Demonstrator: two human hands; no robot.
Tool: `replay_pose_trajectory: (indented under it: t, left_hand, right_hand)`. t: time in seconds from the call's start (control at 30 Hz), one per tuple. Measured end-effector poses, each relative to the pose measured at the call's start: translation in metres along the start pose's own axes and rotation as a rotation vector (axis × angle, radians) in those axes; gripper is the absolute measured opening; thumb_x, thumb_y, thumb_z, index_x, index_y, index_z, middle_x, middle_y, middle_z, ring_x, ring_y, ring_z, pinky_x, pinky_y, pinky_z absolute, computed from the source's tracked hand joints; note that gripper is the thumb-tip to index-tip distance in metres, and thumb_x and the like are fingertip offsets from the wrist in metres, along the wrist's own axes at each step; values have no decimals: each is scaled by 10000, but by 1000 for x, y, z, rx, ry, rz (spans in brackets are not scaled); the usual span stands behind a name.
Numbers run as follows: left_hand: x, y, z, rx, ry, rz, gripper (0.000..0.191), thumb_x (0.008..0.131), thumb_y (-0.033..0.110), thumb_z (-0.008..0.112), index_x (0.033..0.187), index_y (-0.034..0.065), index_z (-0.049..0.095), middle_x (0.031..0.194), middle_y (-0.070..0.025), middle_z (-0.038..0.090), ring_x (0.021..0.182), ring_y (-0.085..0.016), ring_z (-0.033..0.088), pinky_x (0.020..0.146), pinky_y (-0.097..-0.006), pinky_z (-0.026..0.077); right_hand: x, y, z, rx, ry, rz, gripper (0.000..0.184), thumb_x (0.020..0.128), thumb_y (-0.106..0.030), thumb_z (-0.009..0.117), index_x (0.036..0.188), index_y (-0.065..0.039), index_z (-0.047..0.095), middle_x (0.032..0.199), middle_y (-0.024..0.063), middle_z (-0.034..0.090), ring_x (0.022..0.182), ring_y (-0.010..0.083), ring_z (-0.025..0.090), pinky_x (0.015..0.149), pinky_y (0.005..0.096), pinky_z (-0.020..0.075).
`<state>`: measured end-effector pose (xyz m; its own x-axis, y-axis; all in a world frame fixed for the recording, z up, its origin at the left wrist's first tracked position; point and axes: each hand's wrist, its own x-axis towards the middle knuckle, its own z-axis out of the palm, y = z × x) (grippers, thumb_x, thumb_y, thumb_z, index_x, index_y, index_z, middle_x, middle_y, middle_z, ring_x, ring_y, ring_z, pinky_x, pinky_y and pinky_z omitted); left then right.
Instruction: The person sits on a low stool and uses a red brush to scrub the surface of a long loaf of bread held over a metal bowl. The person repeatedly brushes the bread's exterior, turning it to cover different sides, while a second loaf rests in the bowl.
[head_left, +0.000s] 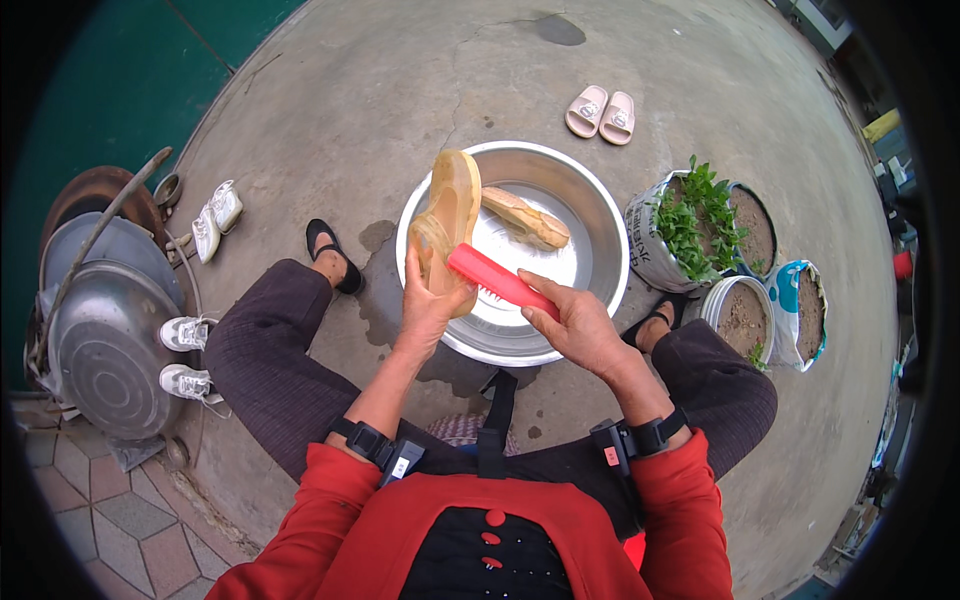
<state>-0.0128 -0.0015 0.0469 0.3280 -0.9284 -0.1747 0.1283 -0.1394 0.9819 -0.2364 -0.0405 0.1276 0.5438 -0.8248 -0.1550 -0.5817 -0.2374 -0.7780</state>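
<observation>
My left hand (429, 304) grips a tan slide sandal (455, 187) by its strap end, holding it upright over the left side of a metal basin (616, 247). In my right hand (566, 315) is a red plastic scrubbing brush (499, 279), its bristles facing down towards me and its far end against the sandal near my left thumb. The matching tan sandal (529, 217) lies on its side in the basin, where there is shallow water.
Pink slides (600, 115) stand on the concrete beyond the basin. Potted plants in a white sack (646, 232) and a white bucket (739, 311) of soil are at the right. White shoes (217, 220), sneakers (185, 334) and a large upturned metal basin (112, 360) are at the left.
</observation>
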Motion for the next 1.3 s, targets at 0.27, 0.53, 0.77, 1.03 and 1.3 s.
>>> replay_pose_trajectory:
  t: [0.27,0.53,0.77,1.03,1.3]
  left_hand:
    - [-6,-2,9,29,-132,36,988,755,85,795,1514,84,163,1399,-132,447,1286,-220,469,1050,-366,413]
    - [-13,7,13,553,-78,281,1028,671,45,797,1508,75,201,1411,-184,369,1339,-318,380,1095,-413,363]
    - [-17,13,16,746,-109,449,1025,633,-3,776,1500,93,239,1376,-181,365,1308,-366,377,1100,-438,372]
    - [-21,14,18,740,-148,485,965,638,-7,760,1480,87,298,1404,-175,361,1325,-362,386,1100,-426,375]
    - [-25,17,18,842,-197,516,923,651,7,747,1470,102,332,1405,-176,376,1294,-373,413,1083,-438,380]
  right_hand:
    - [1,-2,6,-3,79,-72,474,913,-252,619,1350,-84,546,1171,204,650,1047,370,634,885,421,500]
    - [5,-4,2,69,123,-57,487,914,-253,617,1356,-68,530,1165,209,650,1058,373,630,891,420,501]
    - [4,-5,-8,-110,193,-80,491,924,-239,640,1384,-113,520,1046,214,675,910,348,674,797,388,524]
    - [5,3,-23,-443,342,3,463,887,-272,648,1332,-174,570,838,108,654,756,309,669,660,419,531]
    - [9,26,-41,-542,493,73,490,887,-266,646,1356,-166,545,864,107,652,734,301,671,636,417,531]
